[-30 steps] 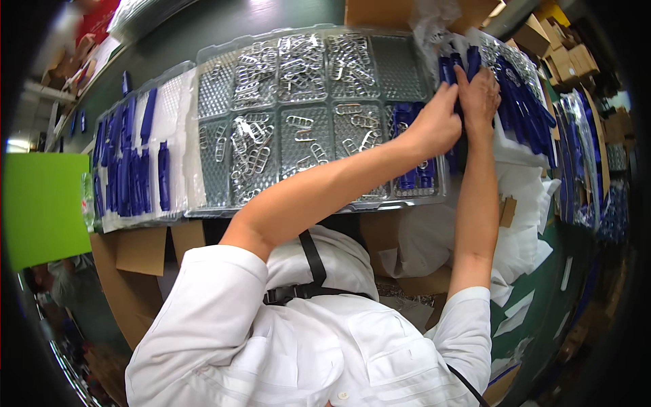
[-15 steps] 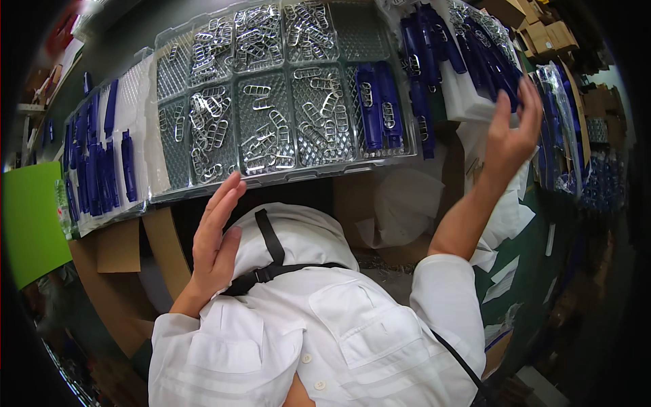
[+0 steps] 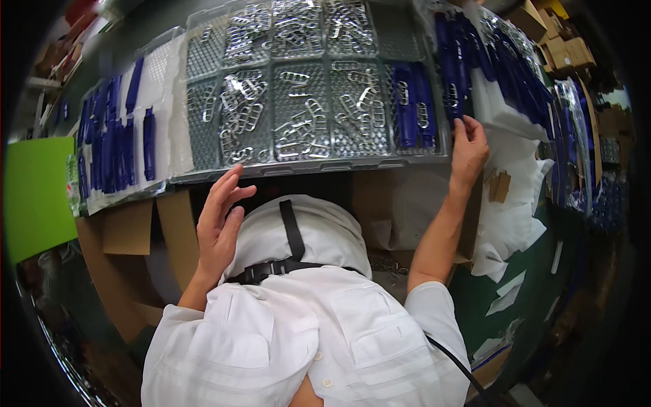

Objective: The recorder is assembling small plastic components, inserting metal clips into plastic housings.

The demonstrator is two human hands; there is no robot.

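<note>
My right hand (image 3: 469,152) has its thumb and fingers pinched together at the lower end of a long blue plastic piece (image 3: 456,74), just right of the tray. That piece lies among others like it and carries a small silver part. My left hand (image 3: 220,224) is raised near the front edge of the clear compartment tray (image 3: 298,168). Its fingers are apart and nothing is in them. Silver slotted metal loops (image 3: 295,76) lie loose in many of the tray's compartments. Blue pieces (image 3: 405,105) with silver loops on them lie in the tray's right front compartment.
More blue pieces (image 3: 108,136) lie on white sheeting left of the tray. Further blue pieces (image 3: 515,64) rest on white foam (image 3: 502,108) at the right. Cardboard boxes (image 3: 125,227) stand below the tray. A bright green panel (image 3: 37,197) is at the far left.
My right hand has come down and left from above the white foam to the blue pieces beside the tray, its fingers closing. My left hand stays raised and open. The view has shifted slightly.
</note>
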